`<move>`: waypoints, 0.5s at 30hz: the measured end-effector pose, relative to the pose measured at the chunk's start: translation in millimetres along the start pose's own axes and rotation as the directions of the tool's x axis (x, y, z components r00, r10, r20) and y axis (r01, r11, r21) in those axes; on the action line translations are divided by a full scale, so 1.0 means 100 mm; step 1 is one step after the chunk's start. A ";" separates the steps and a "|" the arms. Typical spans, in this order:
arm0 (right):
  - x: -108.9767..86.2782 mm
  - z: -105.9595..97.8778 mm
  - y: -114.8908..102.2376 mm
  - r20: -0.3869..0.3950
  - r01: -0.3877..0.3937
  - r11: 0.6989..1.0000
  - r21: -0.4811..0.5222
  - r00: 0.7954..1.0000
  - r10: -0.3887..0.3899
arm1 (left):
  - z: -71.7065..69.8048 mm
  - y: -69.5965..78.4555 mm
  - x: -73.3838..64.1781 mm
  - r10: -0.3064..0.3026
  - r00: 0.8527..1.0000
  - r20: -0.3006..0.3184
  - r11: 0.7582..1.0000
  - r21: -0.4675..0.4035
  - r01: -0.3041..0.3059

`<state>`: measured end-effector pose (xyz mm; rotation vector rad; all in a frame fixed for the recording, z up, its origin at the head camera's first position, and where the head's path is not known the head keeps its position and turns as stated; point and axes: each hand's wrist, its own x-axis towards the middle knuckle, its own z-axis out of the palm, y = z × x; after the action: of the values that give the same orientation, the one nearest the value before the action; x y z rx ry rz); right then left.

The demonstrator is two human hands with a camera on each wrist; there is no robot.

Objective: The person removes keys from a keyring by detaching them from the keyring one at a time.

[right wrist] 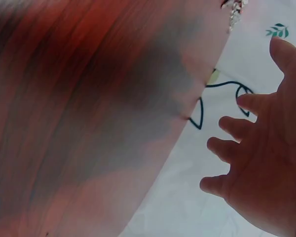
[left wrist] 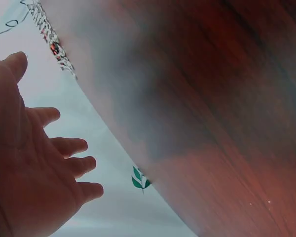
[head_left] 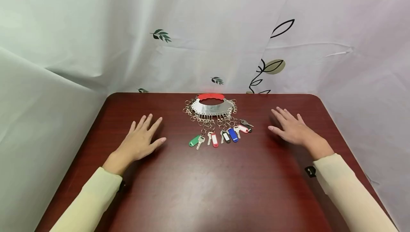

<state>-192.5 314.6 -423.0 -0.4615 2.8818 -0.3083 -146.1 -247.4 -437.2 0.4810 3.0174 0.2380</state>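
A metal key holder plate (head_left: 211, 109) with a red handle (head_left: 211, 96) lies near the table's back edge, fringed with many small clips and rings. Several keys with coloured tags spread out in front of it: a green tag (head_left: 194, 141), a red tag (head_left: 214, 140), a black tag (head_left: 226, 137), a blue tag (head_left: 232, 135) and others to the right. My left hand (head_left: 137, 143), fingers spread, is over the table to the left of the keys and holds nothing. To their right, my right hand (head_left: 291, 128) also has its fingers extended, apart from everything.
The dark red wooden table (head_left: 205, 189) has rounded back corners. White cloth (head_left: 205, 40) with leaf prints hangs behind it and along both sides. In the wrist views, the key rings (left wrist: 52, 42) show small at the table's far edge.
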 end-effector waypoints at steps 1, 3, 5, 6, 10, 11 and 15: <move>-0.01 0.00 -0.01 0.001 0.003 1.000 0.002 1.000 -0.003 | 0.00 0.02 0.00 0.003 1.000 0.001 1.000 0.002 -0.003; -0.01 -0.01 -0.04 0.001 0.005 1.000 0.001 1.000 -0.005 | 0.00 0.06 -0.01 0.011 1.000 0.000 1.000 -0.004 -0.011; -0.01 -0.02 -0.06 0.000 0.011 1.000 0.004 1.000 -0.011 | -0.01 0.10 -0.02 0.017 1.000 -0.001 1.000 -0.005 -0.017; -0.01 -0.03 -0.07 -0.001 0.013 1.000 0.002 1.000 -0.013 | -0.01 0.12 -0.02 0.020 1.000 0.000 1.000 -0.007 -0.020; 0.00 -0.04 -0.15 -0.006 0.032 0.999 0.017 0.999 -0.032 | -0.02 0.17 -0.03 0.025 1.000 -0.002 1.000 -0.005 -0.025; 0.01 -0.05 -0.17 -0.006 0.035 0.999 0.018 0.999 -0.035 | -0.03 0.19 -0.04 0.026 1.000 -0.003 1.000 -0.005 -0.026; 0.02 -0.05 -0.25 -0.015 0.051 0.998 0.041 0.999 -0.050 | -0.03 0.25 -0.02 0.037 0.999 -0.008 0.999 -0.015 -0.038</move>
<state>-188.2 291.3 -412.3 -0.5278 2.8750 -0.3799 -136.5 -225.1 -430.4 0.5371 3.0139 0.2653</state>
